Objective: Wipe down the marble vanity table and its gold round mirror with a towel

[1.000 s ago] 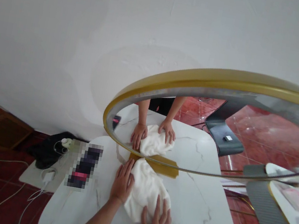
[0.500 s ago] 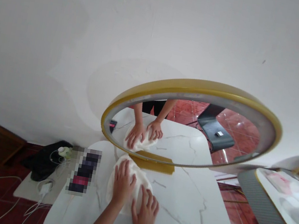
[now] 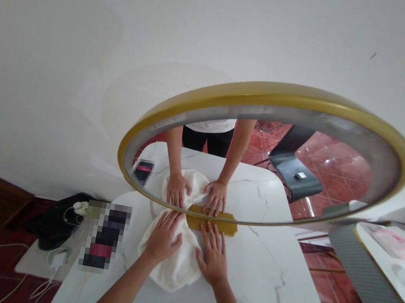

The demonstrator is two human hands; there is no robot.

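Right hand [image 3: 215, 262] has slid forward, fingers spread, to the gold mirror base [image 3: 230, 227] standing ahead; left hand [image 3: 162, 241] spreads over roundish white cloth [image 3: 182, 268], long axis unclear.

- The cloth [image 3: 178, 268], white and plain, is lying spread in a loose, rounded shape.
- It is resting low on the surface [image 3: 255, 275], its near part showing soft wrinkles.
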